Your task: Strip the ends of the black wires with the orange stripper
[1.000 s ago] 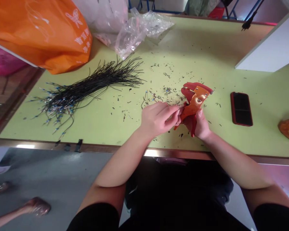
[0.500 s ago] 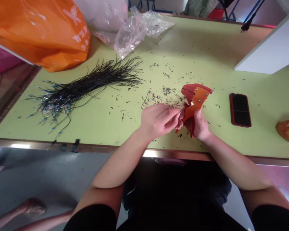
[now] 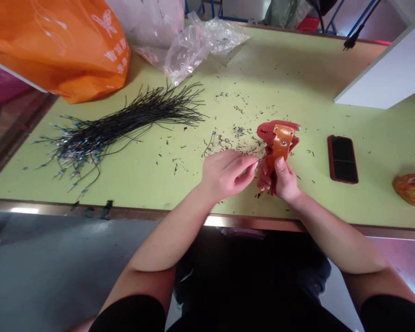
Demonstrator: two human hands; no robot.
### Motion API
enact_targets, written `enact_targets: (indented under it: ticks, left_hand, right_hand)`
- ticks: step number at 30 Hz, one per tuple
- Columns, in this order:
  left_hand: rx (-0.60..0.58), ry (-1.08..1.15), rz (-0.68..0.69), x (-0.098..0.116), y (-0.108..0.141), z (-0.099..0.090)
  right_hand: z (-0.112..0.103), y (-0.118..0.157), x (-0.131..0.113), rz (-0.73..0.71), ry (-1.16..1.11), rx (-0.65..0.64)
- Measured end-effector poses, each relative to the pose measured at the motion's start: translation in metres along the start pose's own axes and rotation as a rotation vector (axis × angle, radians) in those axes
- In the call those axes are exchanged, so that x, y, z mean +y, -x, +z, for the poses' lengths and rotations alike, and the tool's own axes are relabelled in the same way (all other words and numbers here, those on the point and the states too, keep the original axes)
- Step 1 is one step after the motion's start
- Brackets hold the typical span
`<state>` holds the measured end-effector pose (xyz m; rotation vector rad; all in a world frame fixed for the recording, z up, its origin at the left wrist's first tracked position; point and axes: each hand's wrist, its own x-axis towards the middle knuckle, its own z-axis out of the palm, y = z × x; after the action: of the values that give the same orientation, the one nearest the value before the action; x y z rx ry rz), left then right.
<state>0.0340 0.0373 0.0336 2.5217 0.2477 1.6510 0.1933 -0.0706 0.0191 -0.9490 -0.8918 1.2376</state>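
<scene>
My right hand [image 3: 285, 180] is wrapped round the handles of a red and orange wire stripper [image 3: 282, 140], its jaws facing left. Pinched between the thumb and fingers of my left hand [image 3: 229, 174] is a thin black wire [image 3: 263, 158], whose tip reaches the tool's jaws. On the left of the table lies a large bundle of black wires [image 3: 124, 120] with blue and silvery ends toward the left. Short black scraps [image 3: 240, 130] are scattered behind and around my hands.
An orange bag [image 3: 86, 55] and clear plastic bags [image 3: 190, 46] stand at the back left of the green table [image 3: 297, 83]. A phone [image 3: 343, 159], an orange-yellow object [image 3: 412, 188] and a white panel [image 3: 383, 69] are on the right.
The stripper has turned a little and shifted slightly left, and its handles are squeezed closer together. My left hand has barely moved. The person's legs at the lower left have mostly left view.
</scene>
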Motion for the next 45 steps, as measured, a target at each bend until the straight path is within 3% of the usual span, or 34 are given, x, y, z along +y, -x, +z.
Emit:
enact_targets:
  ticks: [3,5,9,14,17,27,45]
  left_hand:
    - [0.015,0.068,-0.074,-0.007,-0.002,-0.002]
    - [0.037,0.087,-0.198,-0.012,-0.004,-0.004]
    - [0.059,0.091,-0.392,-0.019,-0.004,-0.005]
    - [-0.025,0.089,-0.384,-0.019,0.001,0.002]
    - [-0.040,0.084,-0.378,-0.018,0.002,0.006]
    - [-0.083,0.043,-0.359,-0.026,0.006,0.005]
    - [-0.061,0.101,-0.408,-0.025,0.005,0.005]
  right_hand:
    - [-0.003,-0.004,-0.009,-0.029,-0.043,0.013]
    - [-0.006,-0.007,-0.018,-0.013,-0.082,-0.010]
    - [-0.018,-0.007,-0.027,0.156,-0.142,-0.152]
    - [-0.025,-0.003,-0.021,0.268,-0.216,-0.371]
    - [-0.024,-0.002,-0.017,0.275,-0.237,-0.421]
    - [-0.025,0.000,-0.019,0.266,-0.175,-0.465]
    - [-0.019,0.003,-0.016,0.276,-0.179,-0.379]
